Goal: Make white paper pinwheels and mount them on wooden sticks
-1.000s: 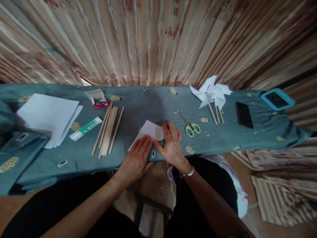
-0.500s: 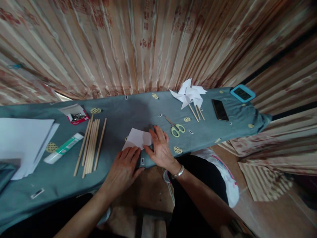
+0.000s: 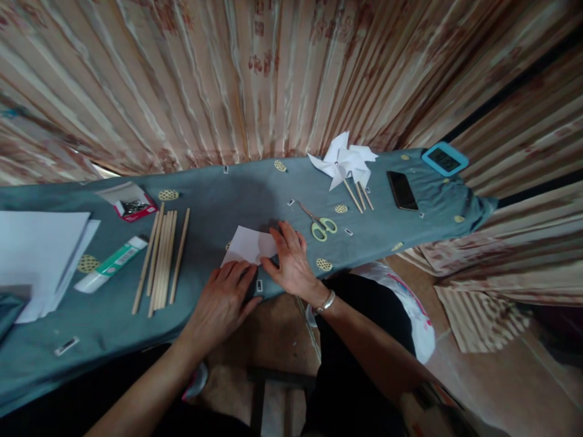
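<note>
A small piece of white paper (image 3: 248,244) lies on the cloth-covered table in front of me. My left hand (image 3: 224,290) rests flat on its lower left edge, thumb held apart and fingers stretched out. On the paper's right edge lie the fingers of my right hand (image 3: 291,258), spread and pressing down, with the thumb near the lower edge. My fingers hide parts of both edges. Scissors (image 3: 319,224) with green handles lie just beyond my right hand, blades partly apart.
Wooden sticks (image 3: 164,261), a glue tube (image 3: 112,264), a red box of small metal pieces (image 3: 134,206) and white paper sheets (image 3: 40,255) are on the left. Paper pinwheels (image 3: 344,161), a phone (image 3: 402,190) and a blue-framed digital clock (image 3: 444,159) lie right. Curtains (image 3: 255,79) hang behind.
The whole view has shifted slightly, so the table things appear a little higher and further left. Both hands stay on the paper in nearly the same pose.
</note>
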`<action>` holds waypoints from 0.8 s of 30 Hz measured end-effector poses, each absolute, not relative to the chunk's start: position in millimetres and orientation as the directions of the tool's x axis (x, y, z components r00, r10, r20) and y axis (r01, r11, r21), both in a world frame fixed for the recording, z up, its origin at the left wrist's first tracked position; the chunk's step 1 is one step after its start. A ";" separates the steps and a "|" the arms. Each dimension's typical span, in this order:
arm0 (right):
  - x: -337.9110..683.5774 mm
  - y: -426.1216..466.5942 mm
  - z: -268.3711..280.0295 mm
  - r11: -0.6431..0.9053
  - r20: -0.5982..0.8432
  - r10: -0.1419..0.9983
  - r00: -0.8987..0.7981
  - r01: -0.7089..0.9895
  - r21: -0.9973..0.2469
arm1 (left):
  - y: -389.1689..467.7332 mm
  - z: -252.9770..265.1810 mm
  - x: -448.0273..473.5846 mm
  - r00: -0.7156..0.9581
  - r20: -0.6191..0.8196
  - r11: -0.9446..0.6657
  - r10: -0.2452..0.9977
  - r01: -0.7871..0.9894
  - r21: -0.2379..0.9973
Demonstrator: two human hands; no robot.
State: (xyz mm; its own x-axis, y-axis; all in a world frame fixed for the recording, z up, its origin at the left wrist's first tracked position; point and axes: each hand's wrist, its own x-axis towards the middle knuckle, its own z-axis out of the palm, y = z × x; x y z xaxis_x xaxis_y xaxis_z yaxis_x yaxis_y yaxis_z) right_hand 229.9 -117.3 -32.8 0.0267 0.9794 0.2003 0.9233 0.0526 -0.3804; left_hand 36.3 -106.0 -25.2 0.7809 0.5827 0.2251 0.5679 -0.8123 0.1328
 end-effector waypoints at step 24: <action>260.6 -120.3 -45.7 0.038 0.285 0.955 0.083 0.918 -0.395 | -108.5 3.8 22.1 0.767 -0.076 -0.756 0.637 0.641 0.137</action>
